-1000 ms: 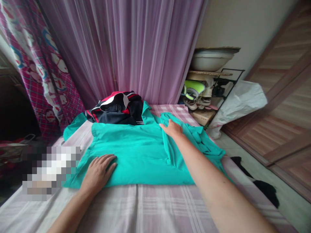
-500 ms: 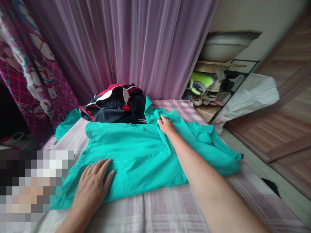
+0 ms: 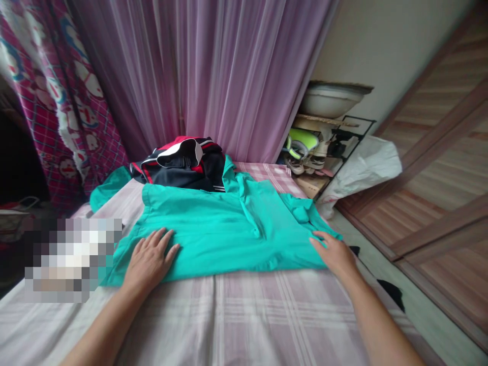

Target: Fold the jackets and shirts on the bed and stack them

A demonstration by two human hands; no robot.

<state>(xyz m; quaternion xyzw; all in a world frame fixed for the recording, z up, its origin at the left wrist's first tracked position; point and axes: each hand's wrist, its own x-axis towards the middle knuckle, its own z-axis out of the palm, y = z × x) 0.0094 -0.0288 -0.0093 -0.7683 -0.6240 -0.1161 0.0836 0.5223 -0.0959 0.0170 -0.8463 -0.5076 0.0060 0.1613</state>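
Note:
A teal jacket (image 3: 213, 223) lies spread lengthwise across the bed, with creases and folded cloth around its middle and right end. Flat on its left part rests my left hand (image 3: 150, 256), fingers stretched out. My right hand (image 3: 335, 254) is on the jacket's right end by the near edge, thumb and forefinger apart; its other fingers are partly hidden. Behind the jacket sits a heap of black and red clothing (image 3: 186, 165) with white trim.
The bed has a plaid sheet (image 3: 244, 310). A purple curtain (image 3: 213, 76) hangs behind. At the right stand a rack (image 3: 358, 124) with shoes and a basin (image 3: 330, 100), a white plastic bag (image 3: 366, 162) and wooden doors (image 3: 430, 178). A blurred patch covers the left side.
My right hand has let go of the cloth fold in the jacket's middle and moved right to its end. My left hand stays on the left part. The view has shifted slightly.

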